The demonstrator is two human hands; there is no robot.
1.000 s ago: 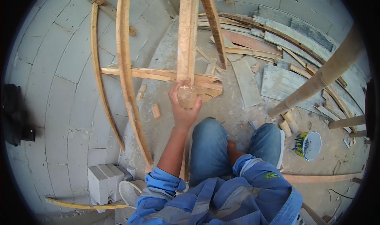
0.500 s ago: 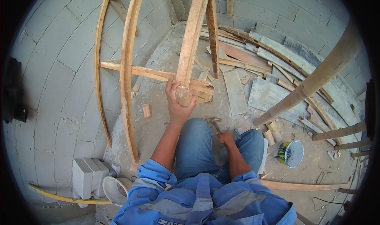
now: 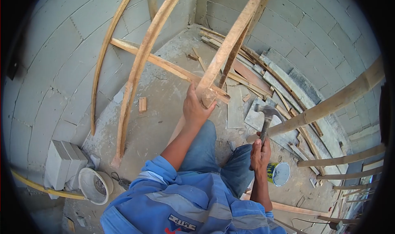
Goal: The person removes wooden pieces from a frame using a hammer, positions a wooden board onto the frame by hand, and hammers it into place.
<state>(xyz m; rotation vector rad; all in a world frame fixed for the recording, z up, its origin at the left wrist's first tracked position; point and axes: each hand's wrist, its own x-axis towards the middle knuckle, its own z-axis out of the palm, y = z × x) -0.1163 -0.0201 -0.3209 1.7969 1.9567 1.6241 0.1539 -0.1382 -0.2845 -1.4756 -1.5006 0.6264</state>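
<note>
My left hand grips the near end of a long wooden beam, thumb on one side and fingers on the other. A crosspiece runs under that beam end and joins it to a second upright timber. In my right hand is a claw hammer, held by its handle with the head up. The hammer is to the right of the beam end, apart from the wood.
Planks and boards lie along the back wall. Slanting bamboo poles stand on the right. A paint bucket is beyond my right arm. Grey blocks and a pale bucket are at the lower left.
My right hand has come up from between my knees with the hammer and moved right. My left hand still grips the beam end. The view has turned, tilting the timbers rightward.
</note>
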